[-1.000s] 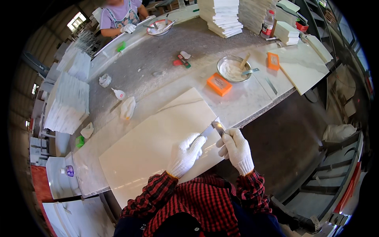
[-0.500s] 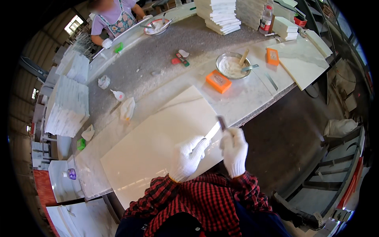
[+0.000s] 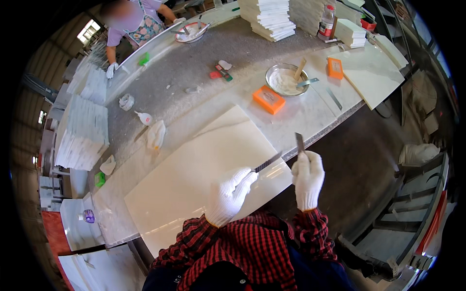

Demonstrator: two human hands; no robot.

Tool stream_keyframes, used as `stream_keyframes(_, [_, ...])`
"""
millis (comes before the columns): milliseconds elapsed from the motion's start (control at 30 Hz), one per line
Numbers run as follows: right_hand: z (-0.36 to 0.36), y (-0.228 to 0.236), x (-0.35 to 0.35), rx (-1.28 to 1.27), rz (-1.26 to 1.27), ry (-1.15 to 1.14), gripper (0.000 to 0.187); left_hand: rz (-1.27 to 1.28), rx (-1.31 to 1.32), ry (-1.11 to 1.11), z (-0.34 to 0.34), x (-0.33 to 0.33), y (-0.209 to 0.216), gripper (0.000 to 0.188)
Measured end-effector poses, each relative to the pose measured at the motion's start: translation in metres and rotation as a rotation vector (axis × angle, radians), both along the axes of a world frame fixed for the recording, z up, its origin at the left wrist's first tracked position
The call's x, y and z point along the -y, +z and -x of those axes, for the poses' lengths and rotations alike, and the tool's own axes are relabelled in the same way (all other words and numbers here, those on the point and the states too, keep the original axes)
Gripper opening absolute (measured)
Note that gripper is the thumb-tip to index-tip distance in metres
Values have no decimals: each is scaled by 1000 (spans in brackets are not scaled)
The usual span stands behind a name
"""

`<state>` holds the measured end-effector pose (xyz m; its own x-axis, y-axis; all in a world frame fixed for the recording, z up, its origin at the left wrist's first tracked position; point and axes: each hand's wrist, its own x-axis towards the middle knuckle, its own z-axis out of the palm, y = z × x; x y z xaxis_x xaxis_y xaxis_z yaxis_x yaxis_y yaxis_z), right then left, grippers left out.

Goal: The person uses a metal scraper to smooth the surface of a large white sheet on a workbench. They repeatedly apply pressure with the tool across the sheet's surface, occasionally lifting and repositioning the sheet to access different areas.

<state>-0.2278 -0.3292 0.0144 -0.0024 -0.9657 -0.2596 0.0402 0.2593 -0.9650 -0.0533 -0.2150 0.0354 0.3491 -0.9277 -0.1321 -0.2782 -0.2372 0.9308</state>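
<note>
Both gloved hands are occupied: the left hand [image 3: 230, 194] grips a dark, flat metal blade [image 3: 268, 162] angled over the right part of a glossy white stone panel [image 3: 204, 162], and the right hand [image 3: 308, 179] pinches a short metal scraper [image 3: 299, 141] pointing away from the wearer, just off the panel's right edge. The two tools are apart; whether the blade touches the panel cannot be determined. The panel lies flat along the near side of a pale, marbled surface [image 3: 301, 119], which shows a grey, dusty band toward its far side. Beyond the panel's right corner sit an orange box [image 3: 269, 99] and, close beside it, a steel bowl [image 3: 286, 67] of white material with two tools leaning in it. A second orange box [image 3: 335, 68] rests near a veined slab [image 3: 376, 80]; a thin metal strip [image 3: 334, 99] lies nearby. A crumpled white cloth [image 3: 156, 135] and a small white squeeze bottle [image 3: 143, 118] lie beyond the panel's far edge. White tiles stand in a tall stack [image 3: 267, 19] at the far side and another stack [image 3: 82, 133] at left. Across the surface, a co-worker [image 3: 145, 29] wears a floral apron and white gloves. A dark floor [image 3: 335, 167] and a metal rack [image 3: 407, 208] occupy the right.
</note>
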Motion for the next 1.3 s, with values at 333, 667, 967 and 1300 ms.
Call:
stream_keyframes(333, [6, 28, -37, 41, -86, 208, 21, 258, 791, -96, -16, 5, -9, 40])
stream_keyframes(667, [-9, 26, -53, -34, -155, 202, 19, 177, 841, -77, -16, 0, -12, 46])
stream_keyframes(967, [-6, 21, -51, -124, -34, 270, 17, 394, 934, -143, -23, -2, -26, 46])
stream_keyframes(1300, [-13, 21, -57, -132, 34, 382, 16, 400, 800, -62, -23, 0, -25, 40])
